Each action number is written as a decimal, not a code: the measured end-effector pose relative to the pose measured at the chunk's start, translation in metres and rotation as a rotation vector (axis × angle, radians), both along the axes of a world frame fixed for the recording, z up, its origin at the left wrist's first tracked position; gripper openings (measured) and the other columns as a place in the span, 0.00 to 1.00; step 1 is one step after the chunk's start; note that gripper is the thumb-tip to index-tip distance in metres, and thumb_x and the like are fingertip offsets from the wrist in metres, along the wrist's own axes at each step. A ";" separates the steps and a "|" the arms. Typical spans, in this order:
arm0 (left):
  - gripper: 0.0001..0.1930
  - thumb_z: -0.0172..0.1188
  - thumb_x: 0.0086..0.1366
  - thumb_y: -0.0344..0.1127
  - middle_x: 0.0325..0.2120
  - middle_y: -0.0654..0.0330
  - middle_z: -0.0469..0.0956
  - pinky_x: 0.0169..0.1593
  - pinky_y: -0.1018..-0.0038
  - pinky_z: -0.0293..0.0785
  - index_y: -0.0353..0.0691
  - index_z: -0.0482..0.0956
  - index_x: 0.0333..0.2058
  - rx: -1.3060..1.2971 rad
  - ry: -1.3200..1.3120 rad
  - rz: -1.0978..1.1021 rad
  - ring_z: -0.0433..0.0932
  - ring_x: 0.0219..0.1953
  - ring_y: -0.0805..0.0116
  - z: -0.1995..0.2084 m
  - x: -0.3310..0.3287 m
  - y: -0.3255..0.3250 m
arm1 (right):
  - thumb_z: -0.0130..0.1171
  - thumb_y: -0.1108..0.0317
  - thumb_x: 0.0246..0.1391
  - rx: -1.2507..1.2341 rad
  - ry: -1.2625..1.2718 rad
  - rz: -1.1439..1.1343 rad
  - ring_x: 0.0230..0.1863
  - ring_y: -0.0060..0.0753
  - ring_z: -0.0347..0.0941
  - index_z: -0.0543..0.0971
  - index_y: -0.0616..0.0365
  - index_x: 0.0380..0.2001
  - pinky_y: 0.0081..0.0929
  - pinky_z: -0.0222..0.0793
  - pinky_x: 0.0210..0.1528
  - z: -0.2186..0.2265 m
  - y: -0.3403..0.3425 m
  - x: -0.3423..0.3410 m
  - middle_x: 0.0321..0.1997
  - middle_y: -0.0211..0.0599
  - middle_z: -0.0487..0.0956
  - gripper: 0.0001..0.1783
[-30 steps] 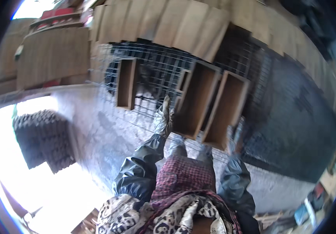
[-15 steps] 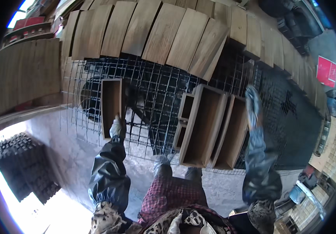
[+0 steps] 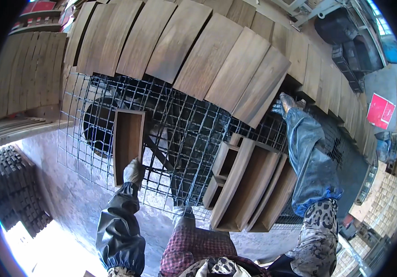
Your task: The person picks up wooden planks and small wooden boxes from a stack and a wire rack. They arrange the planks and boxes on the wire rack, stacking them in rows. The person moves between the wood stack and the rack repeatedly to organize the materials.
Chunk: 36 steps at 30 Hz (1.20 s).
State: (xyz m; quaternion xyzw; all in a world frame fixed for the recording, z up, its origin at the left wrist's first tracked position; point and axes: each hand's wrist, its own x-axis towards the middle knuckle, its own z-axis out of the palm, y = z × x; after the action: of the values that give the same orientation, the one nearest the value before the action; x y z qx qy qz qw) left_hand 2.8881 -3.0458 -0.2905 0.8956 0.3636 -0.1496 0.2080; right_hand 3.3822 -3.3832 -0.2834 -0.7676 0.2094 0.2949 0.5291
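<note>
My gloved left hand (image 3: 134, 171) is closed on the near right edge of a narrow wooden box (image 3: 130, 131), which lies lengthwise on a black wire mesh (image 3: 187, 157). The box's hollow side faces up. My right hand (image 3: 285, 105), under a dark oversleeve, reaches to the far side, beside the end of a row of wooden boxes. Its fingers look apart, with nothing visible in them. Between my arms, nearer my legs, sit a larger open wooden box (image 3: 244, 187), a narrower open box (image 3: 273, 196) on its right and two small ones on its left.
Along the far side runs a row of flat-faced wooden pieces (image 3: 180, 39). Stacked wooden panels (image 3: 25, 74) stand at the left, above a pile of dark blocks (image 3: 16, 189). A red sheet (image 3: 381, 111) and black crates (image 3: 346, 64) are at the right.
My right hand has moved forward and left, from beside the open boxes to the end of the far row. My left hand stays on the narrow box. The view has shifted.
</note>
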 end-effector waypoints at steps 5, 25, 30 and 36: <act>0.08 0.52 0.49 0.36 0.22 0.50 0.72 0.30 0.60 0.68 0.41 0.69 0.29 -0.059 0.000 0.059 0.73 0.28 0.50 0.011 0.007 -0.003 | 0.33 0.37 0.49 -0.124 0.158 0.321 0.51 0.50 0.60 0.58 0.55 0.52 0.51 0.64 0.42 -0.037 -0.004 0.012 0.55 0.44 0.59 0.37; 0.10 0.48 0.50 0.37 0.29 0.50 0.74 0.36 0.59 0.69 0.42 0.69 0.31 0.010 0.126 0.018 0.73 0.33 0.50 -0.003 0.010 -0.001 | 0.49 0.75 0.49 0.428 -0.407 0.208 0.31 0.33 0.73 0.67 0.62 0.37 0.27 0.72 0.36 0.157 0.029 -0.029 0.32 0.37 0.72 0.10; 0.10 0.48 0.51 0.38 0.28 0.50 0.74 0.37 0.59 0.68 0.42 0.68 0.31 0.041 0.171 0.104 0.73 0.34 0.51 0.012 0.018 -0.010 | 0.57 0.62 0.45 0.154 -0.142 0.485 0.27 0.29 0.71 0.71 0.60 0.35 0.23 0.69 0.25 0.123 0.004 -0.037 0.29 0.34 0.73 0.16; 0.09 0.45 0.52 0.36 0.29 0.49 0.74 0.38 0.59 0.68 0.42 0.68 0.32 0.006 0.160 0.115 0.72 0.35 0.50 0.026 0.025 -0.015 | 0.58 0.54 0.39 -0.303 -0.144 0.796 0.23 0.31 0.72 0.74 0.64 0.28 0.26 0.67 0.22 0.089 0.030 -0.060 0.26 0.43 0.75 0.21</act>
State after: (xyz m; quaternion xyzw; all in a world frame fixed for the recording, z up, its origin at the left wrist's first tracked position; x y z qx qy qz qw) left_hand 2.9130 -3.0605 -0.2648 0.8591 0.4303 -0.2075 0.1839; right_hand 3.3227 -3.3532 -0.1942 -0.8761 -0.0995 0.3877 0.2686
